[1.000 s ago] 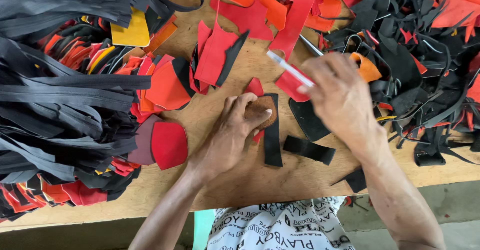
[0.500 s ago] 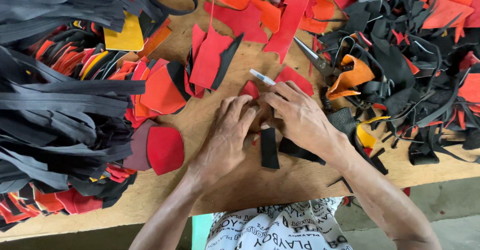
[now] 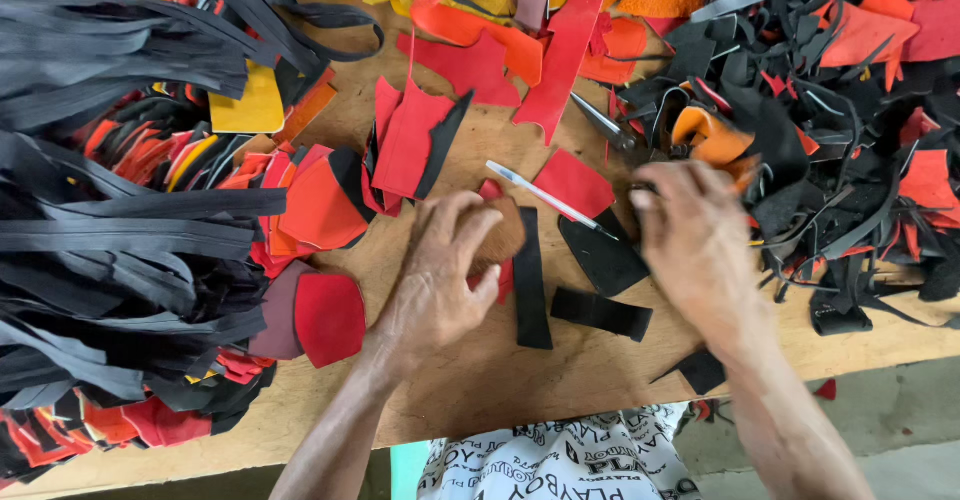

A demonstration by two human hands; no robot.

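Okay, my left hand (image 3: pixel 440 280) curls fingers around a brown template (image 3: pixel 497 237), pinning it on the red piece (image 3: pixel 505 278) beside the black strip (image 3: pixel 530 278). Right hand (image 3: pixel 700 245), fingers loosely open, empty near the pen (image 3: pixel 548 198).

The right hand (image 3: pixel 700 245) is motion-blurred, hiding its grip.

A bare wooden tabletop (image 3: pixel 520 380) is filling most of the view under soft, even light, its front edge running along the bottom; grey floor (image 3: pixel 880 430) is showing beyond it at lower right.
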